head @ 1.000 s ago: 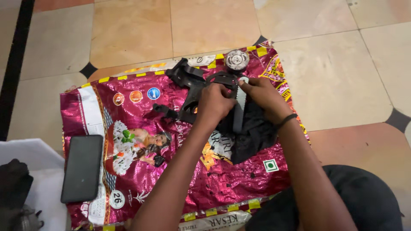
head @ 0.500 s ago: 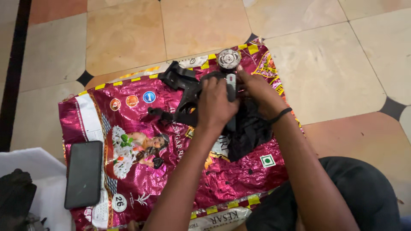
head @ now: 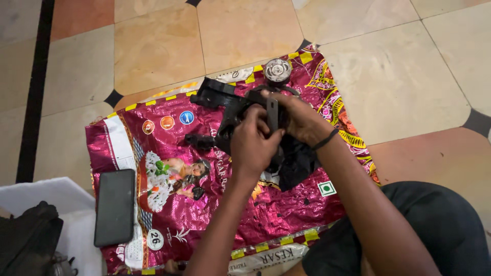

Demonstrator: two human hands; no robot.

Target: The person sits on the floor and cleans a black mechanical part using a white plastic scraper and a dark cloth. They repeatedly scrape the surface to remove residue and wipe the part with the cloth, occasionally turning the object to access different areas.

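At the lower left of the frame a dark bag (head: 28,237) lies on a white sheet (head: 56,197). Just to its right a black phone (head: 114,207) lies flat on the left edge of a shiny pink sack (head: 174,214) that is spread out on the tiled floor (head: 158,46). The sack has yellow stripes along its edges and a picture of a person in the middle left part. A small black bit (head: 197,192) lies on that picture, well apart from the hands. In the upper middle of the frame a black machine part (head: 221,99) with arms sticking out rests on the sack. The left hand (head: 254,145) is closed around the lower side of this black part, with the fingers curled tight on it. Between the two hands a flat grey metal piece (head: 272,113) stands upright, and both hands touch it. Just above the hands a round silver metal disc (head: 277,70) sits at the top edge of the sack. The right hand (head: 303,120) holds the black part from the right side, its grip closed around it, and a dark band (head: 326,139) is on its wrist. Under the hands a black cloth (head: 299,163) lies crumpled on the sack. At the lower right the person's knee in dark trousers (head: 434,230) shows.
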